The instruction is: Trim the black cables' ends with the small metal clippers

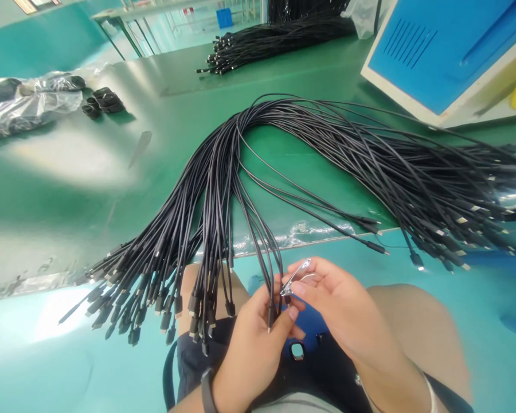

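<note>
A thick bundle of black cables (258, 115) arches over the green table, its connector ends hanging past the front edge. My left hand (258, 338) is closed around the ends of a few of these cables (272, 301), above my lap. In my right hand (335, 298) is a silver nail clipper (298, 276), pinched between thumb and fingers, its lever raised. The clipper's jaws are right by a cable connector near my left fingertips. Whether they touch it I cannot tell. Fingers partly hide the connectors.
Another cable bundle (275, 46) lies at the table's (124, 166) far side. A blue and white machine (430, 57) stands at the back right. Plastic-wrapped black items (34, 103) and a small coiled black bundle (103, 102) sit at the left. Loose cable ends (370, 244) overhang the front edge.
</note>
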Tool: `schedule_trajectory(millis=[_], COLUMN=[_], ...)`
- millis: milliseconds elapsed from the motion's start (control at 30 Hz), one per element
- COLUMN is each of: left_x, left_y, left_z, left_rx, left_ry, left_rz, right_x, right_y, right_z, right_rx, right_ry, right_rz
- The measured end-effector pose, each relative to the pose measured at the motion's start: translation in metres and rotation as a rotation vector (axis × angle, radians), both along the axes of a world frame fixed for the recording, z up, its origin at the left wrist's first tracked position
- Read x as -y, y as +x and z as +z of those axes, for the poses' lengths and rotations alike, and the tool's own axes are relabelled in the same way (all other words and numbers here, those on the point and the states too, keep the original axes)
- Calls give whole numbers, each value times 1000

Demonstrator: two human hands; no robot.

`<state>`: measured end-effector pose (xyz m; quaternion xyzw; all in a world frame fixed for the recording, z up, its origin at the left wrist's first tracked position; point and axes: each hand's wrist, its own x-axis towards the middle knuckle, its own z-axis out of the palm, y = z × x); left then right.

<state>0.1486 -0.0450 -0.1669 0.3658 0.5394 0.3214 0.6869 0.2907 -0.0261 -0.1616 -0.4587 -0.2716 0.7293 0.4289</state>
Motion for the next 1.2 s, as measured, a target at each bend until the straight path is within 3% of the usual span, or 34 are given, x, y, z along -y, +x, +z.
schedule_trajectory(millis=[133,500,700,900,1200], left_x=[-4,-1,-2,-5,-9], left_y=[-4,-17,-21,-21,-19], left_z=[9,6,5,7,10], left_rx=[17,50,271,298,289], left_ry=[-48,-59,-79,-47,-48], left_rz=[-51,27,40,43,31], right_x=[-1,-1,-1,3,6], right_y=[3,-4,-3,-15,-17], right_z=[6,9,14,16,10], right_rx=[11,-129,-217,-225,-305], right_ry=[-9,15,-47,-47,-57], right_rz=[4,42,-81,-184,-131])
